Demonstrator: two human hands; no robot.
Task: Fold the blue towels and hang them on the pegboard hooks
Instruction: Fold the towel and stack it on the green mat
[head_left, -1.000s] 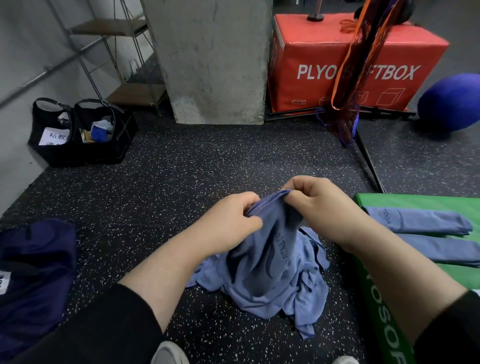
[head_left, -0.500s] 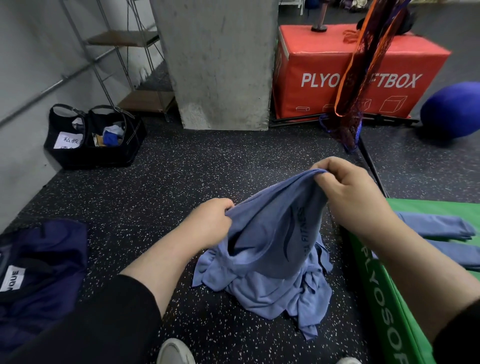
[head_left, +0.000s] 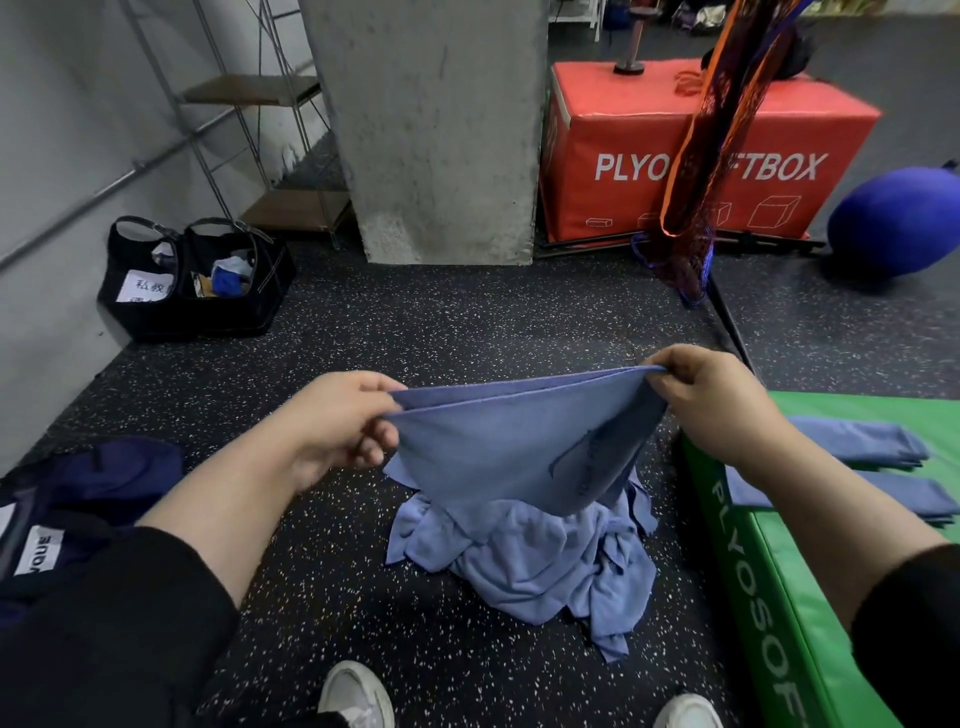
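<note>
Two black bins (head_left: 192, 280) are sitting by the wall, holding paper and cloth. Left hand (head_left: 337, 426) and right hand (head_left: 711, 400) are pinching a towel (head_left: 509, 447) above the floor pile (head_left: 535, 561), beside the green box (head_left: 779, 597).

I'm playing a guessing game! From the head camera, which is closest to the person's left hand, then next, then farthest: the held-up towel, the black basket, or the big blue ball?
From the left hand:
1. Held-up towel: pinched in that hand.
2. Black basket: on the floor, back left by the wall.
3. Big blue ball: far right, beside the red box.
</note>
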